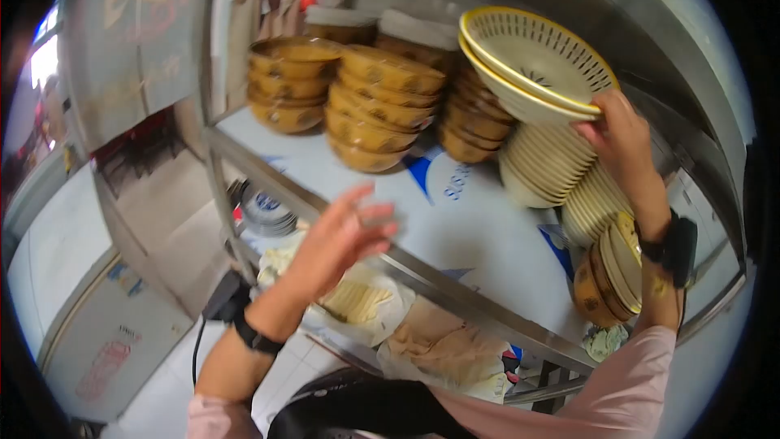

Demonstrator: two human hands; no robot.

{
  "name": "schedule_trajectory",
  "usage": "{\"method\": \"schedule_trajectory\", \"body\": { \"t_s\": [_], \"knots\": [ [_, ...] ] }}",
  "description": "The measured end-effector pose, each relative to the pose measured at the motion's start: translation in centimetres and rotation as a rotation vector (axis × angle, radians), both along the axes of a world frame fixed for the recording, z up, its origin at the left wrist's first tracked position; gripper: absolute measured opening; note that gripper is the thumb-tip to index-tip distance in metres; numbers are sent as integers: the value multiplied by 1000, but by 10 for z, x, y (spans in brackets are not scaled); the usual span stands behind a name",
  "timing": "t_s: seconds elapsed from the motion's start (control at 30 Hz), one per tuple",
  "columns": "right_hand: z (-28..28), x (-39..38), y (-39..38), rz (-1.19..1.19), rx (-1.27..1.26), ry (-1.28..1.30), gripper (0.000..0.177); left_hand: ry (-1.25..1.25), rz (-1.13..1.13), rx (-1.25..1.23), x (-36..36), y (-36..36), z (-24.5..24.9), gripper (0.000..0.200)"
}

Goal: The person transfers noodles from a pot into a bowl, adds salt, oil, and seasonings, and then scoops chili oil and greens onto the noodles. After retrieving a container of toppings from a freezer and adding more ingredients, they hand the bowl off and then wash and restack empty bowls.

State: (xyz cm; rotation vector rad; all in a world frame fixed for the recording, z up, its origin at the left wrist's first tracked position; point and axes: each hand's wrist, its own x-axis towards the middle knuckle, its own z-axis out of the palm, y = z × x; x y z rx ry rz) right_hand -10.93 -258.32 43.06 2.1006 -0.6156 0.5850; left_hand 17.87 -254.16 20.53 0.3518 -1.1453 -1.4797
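Observation:
My right hand (pixel 621 134) pinches the rim of cream bowls with yellow edges (pixel 540 61), two nested together and tilted above a tall stack of cream bowls (pixel 548 162). Nothing is in my left hand (pixel 341 236), its fingers apart in front of the shelf's edge. Stacks of brown patterned bowls (pixel 370 118) stand on the shelf (pixel 479 236) behind it, with another brown stack (pixel 288 85) to their left. Darker brown bowls (pixel 471 118) sit between these and the cream stack.
At the shelf's right end are brown and cream bowls (pixel 605 280) on their sides. Plates (pixel 266 210), a lined basket (pixel 366 301) and tan cloth (pixel 443 341) lie on the level below. A metal post (pixel 215 187) stands at the left, with a white cabinet (pixel 122 349) beyond.

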Motion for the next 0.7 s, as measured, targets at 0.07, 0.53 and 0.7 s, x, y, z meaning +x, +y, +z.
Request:
{"method": "schedule_trajectory", "body": {
  "t_s": [0.07, 0.53, 0.7],
  "knots": [
    [-26, 41, 15, 213, 120, -56, 32, 285, -127, 56, 22, 3, 29, 77],
    [-229, 348, -22, 1661, 739, 391, 14, 830, 767, 194, 150, 172, -107, 55],
    [-286, 363, -60, 1516, 2086, -303, 23, 960, 928, 80, 130, 128, -136, 57]
  ]
}}
